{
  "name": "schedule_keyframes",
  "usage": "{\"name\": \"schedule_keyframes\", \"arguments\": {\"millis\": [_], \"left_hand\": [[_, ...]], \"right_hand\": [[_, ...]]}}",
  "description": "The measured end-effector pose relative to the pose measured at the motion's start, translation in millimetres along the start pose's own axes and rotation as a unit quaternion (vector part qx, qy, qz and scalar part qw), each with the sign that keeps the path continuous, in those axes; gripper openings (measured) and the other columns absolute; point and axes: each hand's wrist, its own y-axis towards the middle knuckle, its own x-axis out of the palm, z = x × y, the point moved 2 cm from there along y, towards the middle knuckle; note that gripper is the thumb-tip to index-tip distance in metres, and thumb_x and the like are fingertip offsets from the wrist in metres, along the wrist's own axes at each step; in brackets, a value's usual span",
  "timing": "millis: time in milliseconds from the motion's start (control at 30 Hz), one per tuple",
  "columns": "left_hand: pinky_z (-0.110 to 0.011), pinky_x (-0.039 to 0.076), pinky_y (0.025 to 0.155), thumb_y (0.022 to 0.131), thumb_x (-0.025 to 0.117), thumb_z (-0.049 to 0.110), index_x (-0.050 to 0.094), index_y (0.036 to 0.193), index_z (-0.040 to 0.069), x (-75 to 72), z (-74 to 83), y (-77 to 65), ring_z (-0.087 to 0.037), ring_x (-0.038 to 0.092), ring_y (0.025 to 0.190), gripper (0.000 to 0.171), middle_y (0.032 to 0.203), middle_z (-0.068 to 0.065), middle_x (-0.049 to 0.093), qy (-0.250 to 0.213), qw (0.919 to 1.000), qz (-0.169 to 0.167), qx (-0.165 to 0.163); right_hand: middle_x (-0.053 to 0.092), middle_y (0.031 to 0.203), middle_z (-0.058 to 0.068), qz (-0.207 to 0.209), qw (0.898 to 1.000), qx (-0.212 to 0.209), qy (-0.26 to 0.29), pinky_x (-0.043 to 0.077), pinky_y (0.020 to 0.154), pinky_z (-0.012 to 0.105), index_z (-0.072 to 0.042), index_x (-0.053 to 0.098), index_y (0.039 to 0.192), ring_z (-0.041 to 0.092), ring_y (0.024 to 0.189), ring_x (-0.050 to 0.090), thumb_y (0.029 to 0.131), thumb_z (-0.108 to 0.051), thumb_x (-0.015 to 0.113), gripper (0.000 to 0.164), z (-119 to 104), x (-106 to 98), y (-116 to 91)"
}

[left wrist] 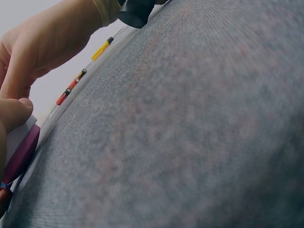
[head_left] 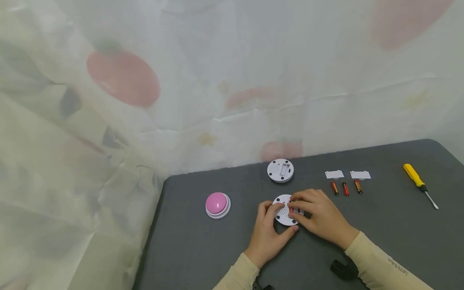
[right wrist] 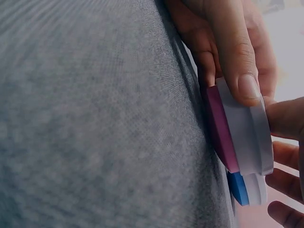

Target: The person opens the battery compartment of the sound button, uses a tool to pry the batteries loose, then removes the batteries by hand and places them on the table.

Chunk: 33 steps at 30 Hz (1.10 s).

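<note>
**Upturned button (head_left: 281, 220) and red battery (head_left: 291, 210)**

The left hand (head_left: 267, 237) grips the button's rim; the right hand (head_left: 320, 213) pinches the battery at its upper face. A second button (head_left: 275, 173) sits on the far side; a pink button (head_left: 216, 203) left, three batteries (head_left: 346, 189) and a screwdriver (head_left: 413, 175) right.

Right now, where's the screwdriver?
In the head view, the screwdriver lies on the right side of the table, to the right of the two white covers and three loose batteries.
</note>
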Motion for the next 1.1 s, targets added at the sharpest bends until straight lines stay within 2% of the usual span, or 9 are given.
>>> {"name": "schedule_keyframes", "arguments": {"millis": [367, 667, 800, 1100], "left_hand": [[-0.040, 0.055, 0.103, 0.091, 0.092, 0.039, 0.061, 0.144, 0.019, -1.0, 2.1, -0.2, -0.018, 0.058, 0.119, 0.064, 0.136, -0.005, 0.049, -0.007, 0.9999, -0.009, -0.012], [-0.039, 0.054, 0.105, 0.090, 0.093, 0.035, 0.065, 0.139, 0.016, 0.6, -0.8, 0.7, -0.019, 0.059, 0.123, 0.059, 0.138, -0.006, 0.051, -0.014, 0.9998, 0.009, 0.012], [-0.038, 0.055, 0.105, 0.089, 0.094, 0.033, 0.067, 0.136, 0.015, 0.5, -1.7, 1.2, -0.019, 0.060, 0.124, 0.058, 0.139, -0.007, 0.052, -0.016, 0.9996, 0.014, 0.021], [-0.038, 0.055, 0.105, 0.088, 0.095, 0.034, 0.068, 0.135, 0.016, -0.3, -2.1, 0.2, -0.019, 0.060, 0.124, 0.057, 0.140, -0.006, 0.053, -0.018, 0.9996, 0.010, 0.019]], "right_hand": [[0.073, 0.122, 0.005, 0.003, 1.000, -0.019, -0.005, 0.054, 0.083, 0.049, -0.015, 0.085, 0.114, 0.025, 0.107, 0.068, 0.076, -0.010, 0.097, 0.040, -0.3, 0.0, -0.9], [0.071, 0.125, 0.005, -0.018, 1.000, 0.017, -0.005, 0.058, 0.086, 0.041, -0.011, 0.083, 0.119, 0.023, 0.113, 0.067, 0.081, -0.012, 0.096, 0.040, 0.8, 0.6, -2.5], [0.071, 0.126, 0.005, -0.028, 0.999, 0.025, -0.010, 0.059, 0.088, 0.041, -0.010, 0.081, 0.121, 0.022, 0.114, 0.067, 0.082, -0.014, 0.096, 0.042, 0.9, 1.0, -2.2], [0.071, 0.130, 0.006, -0.045, 0.998, 0.047, -0.016, 0.060, 0.092, 0.047, -0.008, 0.079, 0.125, 0.023, 0.118, 0.067, 0.083, -0.016, 0.096, 0.046, 1.3, 1.0, -1.7]]}}
